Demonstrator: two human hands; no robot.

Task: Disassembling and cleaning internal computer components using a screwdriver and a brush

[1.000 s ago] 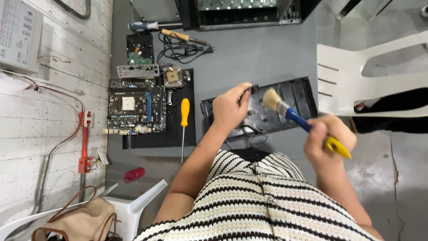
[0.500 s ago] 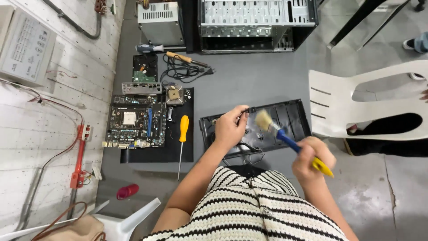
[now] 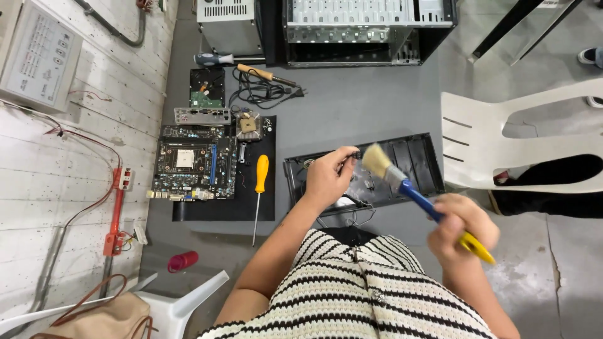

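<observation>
A black front panel (image 3: pixel 411 164) lies flat on the grey floor (image 3: pixel 352 107), just right of the yellow screwdriver (image 3: pixel 260 188); the left hand (image 3: pixel 328 177) rests on the panel's left part, fingers pinching a small cable end; the right hand (image 3: pixel 463 229), fingers closed, grips a blue-and-yellow paintbrush (image 3: pixel 408 188) whose bristles hover over the panel.

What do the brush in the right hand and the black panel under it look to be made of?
The blue-and-yellow-handled paintbrush looks like glossy plastic or painted wood, which of the two is unclear, with pale bristles and a dull metal band. The black rectangular panel appears to be moulded plastic with a slight sheen and ribbed compartments. The right hand is blurred.
</observation>
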